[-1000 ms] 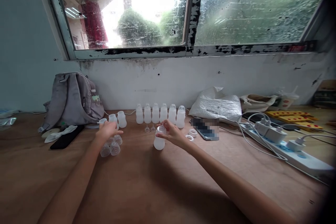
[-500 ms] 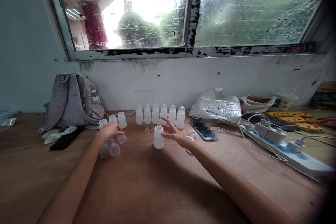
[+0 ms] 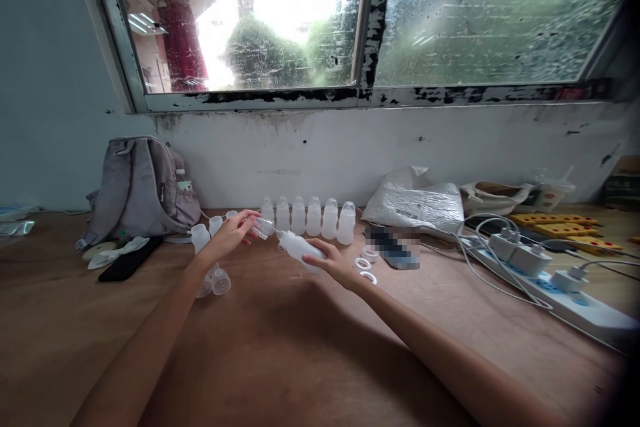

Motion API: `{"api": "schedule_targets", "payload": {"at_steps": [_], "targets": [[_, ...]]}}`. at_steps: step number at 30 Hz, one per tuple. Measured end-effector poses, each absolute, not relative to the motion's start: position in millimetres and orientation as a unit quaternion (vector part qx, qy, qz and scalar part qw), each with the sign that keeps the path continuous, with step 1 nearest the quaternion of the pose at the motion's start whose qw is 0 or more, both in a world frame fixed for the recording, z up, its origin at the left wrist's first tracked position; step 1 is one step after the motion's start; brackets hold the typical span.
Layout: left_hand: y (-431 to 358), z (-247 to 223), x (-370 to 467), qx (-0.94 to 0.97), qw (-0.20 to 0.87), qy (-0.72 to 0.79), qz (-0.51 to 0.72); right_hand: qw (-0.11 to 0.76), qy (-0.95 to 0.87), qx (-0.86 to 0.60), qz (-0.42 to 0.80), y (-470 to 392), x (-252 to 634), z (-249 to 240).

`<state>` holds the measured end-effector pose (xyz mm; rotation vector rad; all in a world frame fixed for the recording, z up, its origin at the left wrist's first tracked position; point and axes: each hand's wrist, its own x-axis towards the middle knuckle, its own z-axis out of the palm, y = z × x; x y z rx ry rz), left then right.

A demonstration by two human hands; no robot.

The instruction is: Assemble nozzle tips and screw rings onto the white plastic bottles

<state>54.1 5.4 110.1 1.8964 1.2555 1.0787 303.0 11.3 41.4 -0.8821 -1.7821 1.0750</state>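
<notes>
My right hand is closed round a frosted white baby bottle, tilted with its teat end up to the left. A clear bottle cap is in the fingers of my left hand, its open side facing the bottle's teat with a small gap. Beneath my left forearm, several more clear caps lie on the table. Open bottles without caps stand behind that hand, partly hidden. Along the wall several capped bottles stand in a row. White rings lie right of my right hand.
A phone and a silver padded bag lie to the right, near a white power strip with chargers and cables. At left are a grey backpack and a black flat object. Yellow trays lie at far right.
My left hand has lifted a clear cap and carried it right towards the bottle. My right hand has closed on the standing bottle, raised it and tipped it left.
</notes>
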Motion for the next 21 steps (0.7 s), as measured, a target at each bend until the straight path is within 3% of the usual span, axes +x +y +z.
{"api": "schedule_targets", "payload": {"at_steps": [10, 21], "targets": [[17.3, 99.9, 51.8, 0.701, 0.260, 0.510, 0.425, 0.433, -0.730, -0.368, 0.380, 7.7, 306.1, 48.5], [-1.0, 101.7, 75.9, 0.745, 0.314, 0.452, 0.377, 0.410, -0.766, -0.359, 0.342, 1.7, 304.2, 56.1]]}}
